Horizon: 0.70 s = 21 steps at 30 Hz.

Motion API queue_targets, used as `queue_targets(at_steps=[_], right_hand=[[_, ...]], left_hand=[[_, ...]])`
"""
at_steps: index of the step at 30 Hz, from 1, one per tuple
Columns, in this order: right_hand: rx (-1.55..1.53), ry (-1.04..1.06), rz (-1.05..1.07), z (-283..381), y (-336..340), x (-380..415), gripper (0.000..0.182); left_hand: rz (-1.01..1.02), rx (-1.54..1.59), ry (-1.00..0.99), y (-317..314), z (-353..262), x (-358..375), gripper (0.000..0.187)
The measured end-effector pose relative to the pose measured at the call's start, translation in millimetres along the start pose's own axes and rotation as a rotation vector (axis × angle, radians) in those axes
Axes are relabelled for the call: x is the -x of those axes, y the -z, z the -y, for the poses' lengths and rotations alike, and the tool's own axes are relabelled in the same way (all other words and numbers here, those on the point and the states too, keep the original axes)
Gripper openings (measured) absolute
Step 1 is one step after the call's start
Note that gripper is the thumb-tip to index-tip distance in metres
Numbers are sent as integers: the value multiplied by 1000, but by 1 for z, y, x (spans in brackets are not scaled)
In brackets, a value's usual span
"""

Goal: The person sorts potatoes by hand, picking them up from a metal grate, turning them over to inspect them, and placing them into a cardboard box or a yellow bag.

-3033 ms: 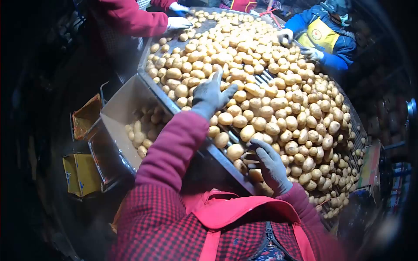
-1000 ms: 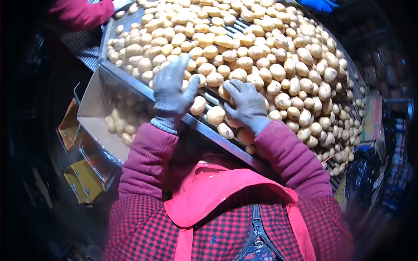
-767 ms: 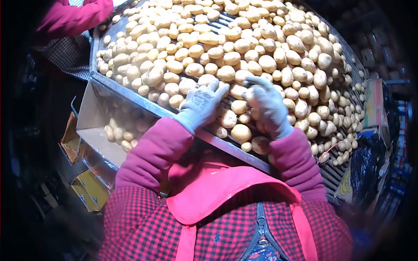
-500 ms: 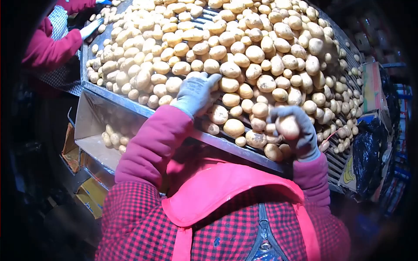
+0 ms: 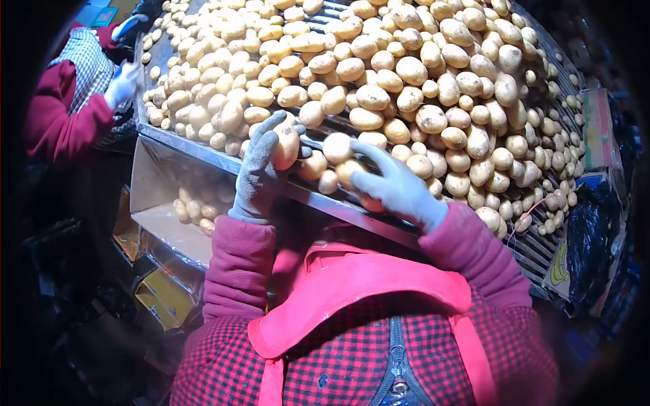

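Note:
My left hand (image 5: 257,172), in a grey work glove, is closed around a potato (image 5: 286,149) at the near edge of the slatted sorting table (image 5: 352,215). Just to its right, my gloved right hand (image 5: 399,186) curls its fingers over a couple of potatoes (image 5: 349,174). A pale, round potato (image 5: 337,147) sits at those fingertips. Whether it is gripped or only touched is hard to tell. Beyond both hands a large heap of potatoes (image 5: 433,118) covers the slats.
A co-worker's gloved hand (image 5: 123,84) is at the table's far left corner. Below the left edge, a lined box (image 5: 162,176) holds several potatoes. Cartons and a black plastic bag (image 5: 588,230) stand on the right.
My left hand has moved left and back to the edge and now has a potato. My right hand has swung left, close beside it. The co-worker's hands have shifted.

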State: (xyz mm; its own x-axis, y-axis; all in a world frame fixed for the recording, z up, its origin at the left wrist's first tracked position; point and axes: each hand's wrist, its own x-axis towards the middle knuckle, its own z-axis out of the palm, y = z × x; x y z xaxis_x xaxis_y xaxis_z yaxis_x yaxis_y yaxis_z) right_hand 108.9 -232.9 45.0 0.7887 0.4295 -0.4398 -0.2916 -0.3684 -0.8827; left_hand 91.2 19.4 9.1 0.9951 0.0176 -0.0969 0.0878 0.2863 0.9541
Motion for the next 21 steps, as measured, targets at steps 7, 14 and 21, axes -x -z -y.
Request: queue_targets(at_steps=[7, 14, 21], right_hand=[[-234, 377, -316, 13, -26, -15, 57], [254, 876, -190, 3, -29, 20, 58], [869, 171, -901, -56, 76, 150, 58]], left_hand=[[41, 232, 272, 1, -22, 25, 38], [197, 242, 492, -49, -13, 47, 69], [452, 228, 531, -64, -5, 31, 88]])
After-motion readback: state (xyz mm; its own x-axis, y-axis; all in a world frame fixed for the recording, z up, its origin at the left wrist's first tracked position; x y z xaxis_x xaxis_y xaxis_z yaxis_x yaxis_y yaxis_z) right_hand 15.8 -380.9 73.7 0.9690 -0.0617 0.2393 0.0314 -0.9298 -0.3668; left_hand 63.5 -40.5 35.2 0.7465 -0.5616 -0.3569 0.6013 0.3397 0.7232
